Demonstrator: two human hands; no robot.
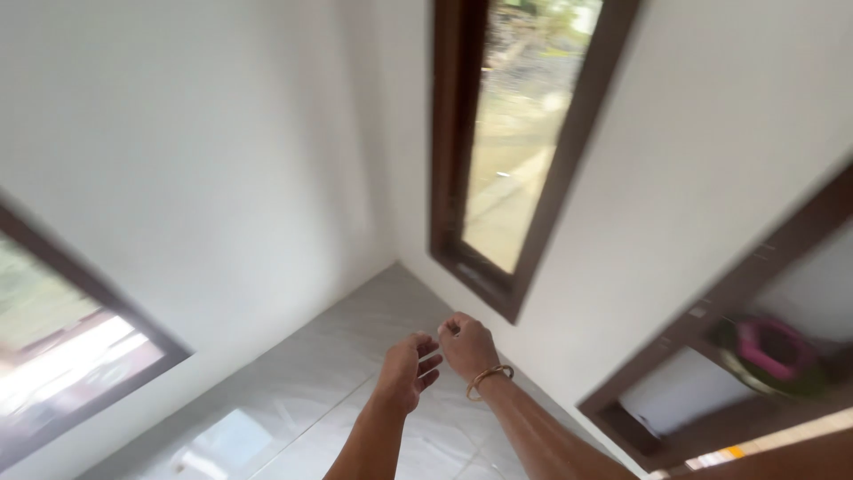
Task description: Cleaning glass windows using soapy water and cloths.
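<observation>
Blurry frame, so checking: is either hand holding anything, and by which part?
It cannot be told: the left hand and right hand are curled close together, nothing visible between them.

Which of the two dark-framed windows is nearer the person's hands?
The tall narrow window straight ahead, its lower corner just above the right hand; the other window sits far off at the left edge.

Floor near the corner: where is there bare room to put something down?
The tiled floor is bare from the wall corner back to the left hand and right hand. Also bare below the left window. The wooden frame on the right crowds that side.
</observation>
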